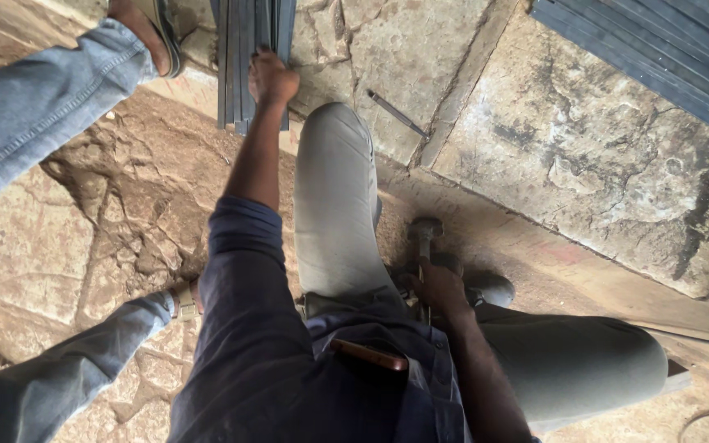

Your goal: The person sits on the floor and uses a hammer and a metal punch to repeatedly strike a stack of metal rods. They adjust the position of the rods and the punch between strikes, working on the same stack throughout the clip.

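Flat grey metal strips [244, 49], bundled

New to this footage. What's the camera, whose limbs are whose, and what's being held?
One camera, worn on a person's head, looks straight down. The dark blue sleeves and grey trousers are the wearer's. Their left hand rests on a bundle of grey metal strips lying on the stone floor. Their right hand grips a hand-held power tool, partly hidden. The denim-clad legs at the left belong to another person. A thin metal rod lies loose on the stone, and more strips are stacked top right.
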